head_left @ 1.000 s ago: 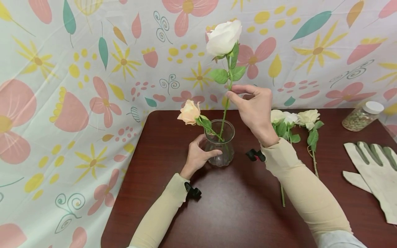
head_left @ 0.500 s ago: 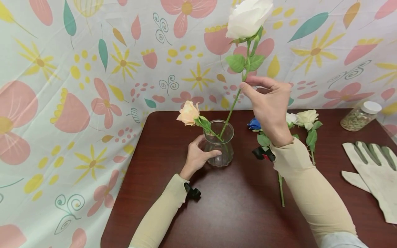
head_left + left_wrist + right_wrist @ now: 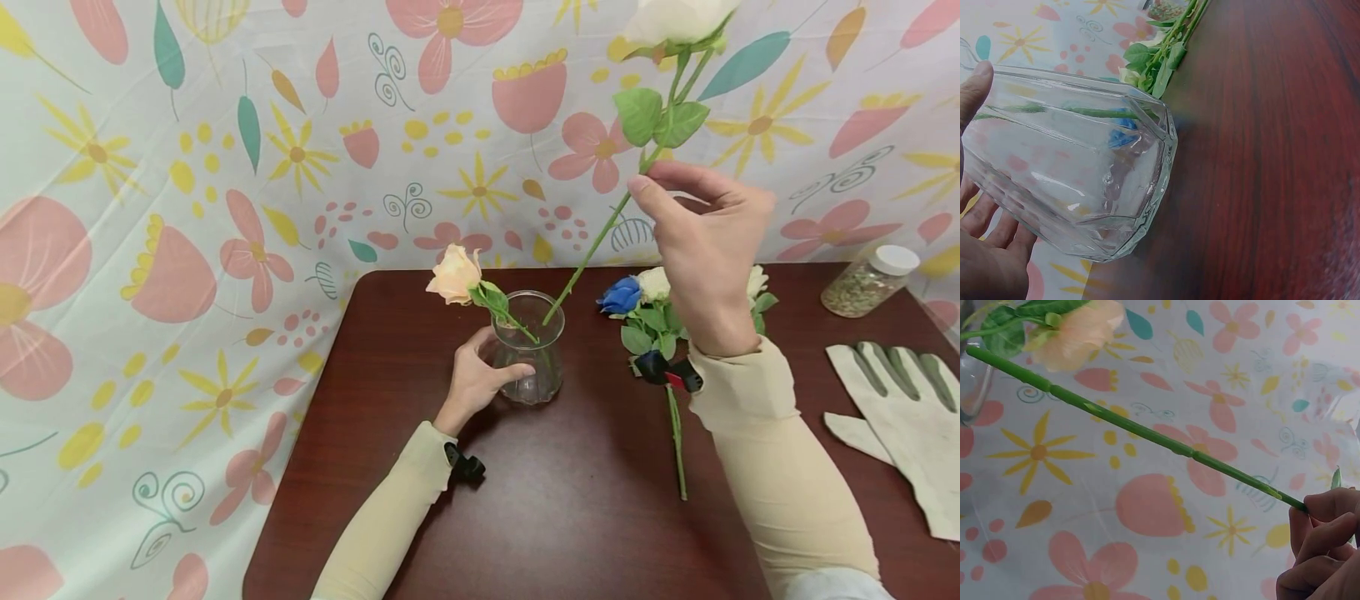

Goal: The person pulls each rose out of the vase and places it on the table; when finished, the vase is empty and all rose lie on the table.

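My left hand (image 3: 480, 375) holds the clear glass vase (image 3: 534, 379) around its left side, thumb in front. A peach rose (image 3: 455, 275) leans left out of the vase, its green stem (image 3: 1100, 113) showing through the glass in the left wrist view. My right hand (image 3: 708, 242) pinches the stem of a white rose (image 3: 678, 21) just below its leaves, up and right of the vase. The bloom is cut off by the top edge. That stem (image 3: 1122, 422) slants down left, its lower end at the vase's mouth; whether it is inside the rim I cannot tell.
A blue rose (image 3: 621, 296) and several white or cream roses (image 3: 654, 285) lie on the dark wooden table (image 3: 540, 508), partly behind my right arm. At right are a white-capped jar (image 3: 868, 282) and a work glove (image 3: 903, 425). A floral cloth (image 3: 300, 208) hangs behind.
My right hand has moved right and up with the white rose, drawing its stem upward and tilting it further right. The blue rose has come into sight. My left hand and the vase stay put.
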`<control>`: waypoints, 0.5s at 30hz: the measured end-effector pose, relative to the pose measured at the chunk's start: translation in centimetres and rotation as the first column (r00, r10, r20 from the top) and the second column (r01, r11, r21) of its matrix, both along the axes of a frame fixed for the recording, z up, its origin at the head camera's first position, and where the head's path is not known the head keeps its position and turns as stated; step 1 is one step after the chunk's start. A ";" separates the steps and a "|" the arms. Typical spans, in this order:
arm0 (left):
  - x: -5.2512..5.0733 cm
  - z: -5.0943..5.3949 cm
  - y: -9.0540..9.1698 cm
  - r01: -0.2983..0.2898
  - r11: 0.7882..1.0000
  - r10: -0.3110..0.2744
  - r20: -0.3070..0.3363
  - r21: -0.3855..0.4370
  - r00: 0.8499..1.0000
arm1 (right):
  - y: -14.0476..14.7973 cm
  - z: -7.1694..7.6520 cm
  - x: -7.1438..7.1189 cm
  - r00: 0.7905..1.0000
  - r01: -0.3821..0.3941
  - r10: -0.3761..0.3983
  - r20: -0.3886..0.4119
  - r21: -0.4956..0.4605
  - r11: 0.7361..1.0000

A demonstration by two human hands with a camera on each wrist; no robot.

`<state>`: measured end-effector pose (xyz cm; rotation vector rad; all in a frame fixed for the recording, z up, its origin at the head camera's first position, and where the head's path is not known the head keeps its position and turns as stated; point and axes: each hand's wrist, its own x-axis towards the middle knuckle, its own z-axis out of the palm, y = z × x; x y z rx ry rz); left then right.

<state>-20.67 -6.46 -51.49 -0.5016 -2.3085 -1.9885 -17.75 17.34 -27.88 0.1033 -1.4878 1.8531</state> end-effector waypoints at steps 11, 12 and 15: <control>-0.1 0.0 -0.1 0.028 0.999 -0.027 -0.011 0.032 1.000 | 1.8 0.8 2.0 1.000 0.001 -0.001 -0.004 -0.018 1.000; -0.1 0.0 0.0 0.026 0.999 -0.026 -0.010 0.032 1.000 | 2.0 0.6 2.1 1.000 0.000 0.000 0.003 -0.017 1.000; -0.1 -0.1 0.0 0.024 0.999 -0.024 -0.006 0.030 1.000 | 2.4 0.0 2.4 0.999 -0.001 0.001 0.048 -0.009 1.000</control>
